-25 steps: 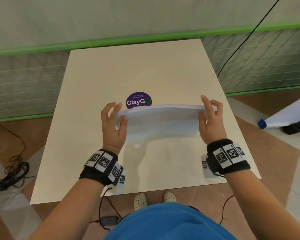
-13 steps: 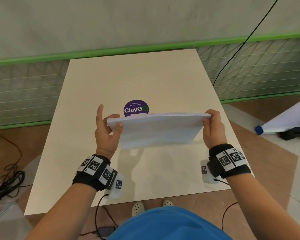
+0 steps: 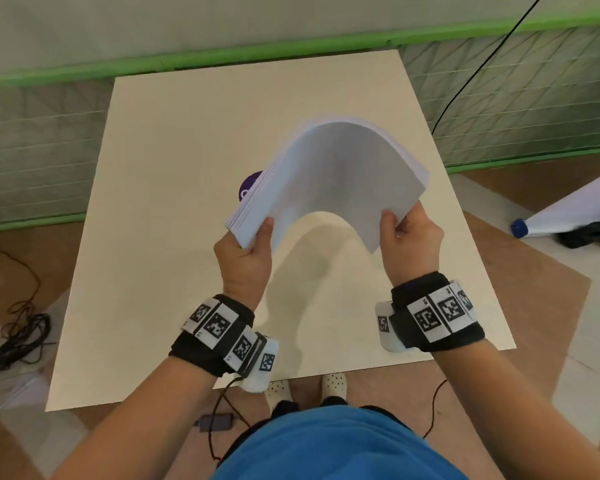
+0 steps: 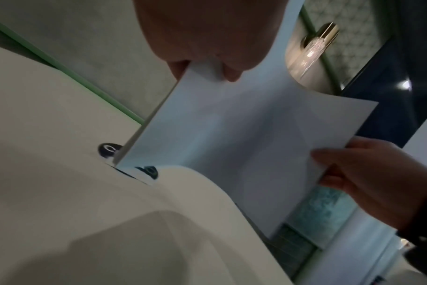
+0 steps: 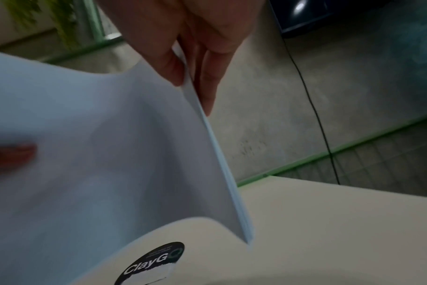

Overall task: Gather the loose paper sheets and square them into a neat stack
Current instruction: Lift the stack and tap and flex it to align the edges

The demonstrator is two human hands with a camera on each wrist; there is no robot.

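A stack of white paper sheets (image 3: 333,174) is held in the air above the cream table (image 3: 174,174), bent upward into an arch. My left hand (image 3: 253,237) pinches its near left corner, thumb on top. My right hand (image 3: 400,230) pinches the near right corner. In the left wrist view the paper stack (image 4: 232,138) curves from my left hand (image 4: 202,71) across to my right hand (image 4: 329,165). The right wrist view shows the stack's (image 5: 110,144) edge squeezed between thumb and fingers (image 5: 207,81). The sheets' far edges hang above the table.
A round purple ClayGo sticker (image 3: 252,183) on the table is partly hidden behind the paper. A green-framed mesh fence (image 3: 32,140) stands beyond the table. A black cable bundle (image 3: 14,334) lies on the floor at left; a rolled white sheet with a blue cap (image 3: 520,227) lies right.
The stack was held flat and stretched wide between both hands. Now the hands have come closer together and the stack has bowed up into an arch, rotated lengthwise away from me.
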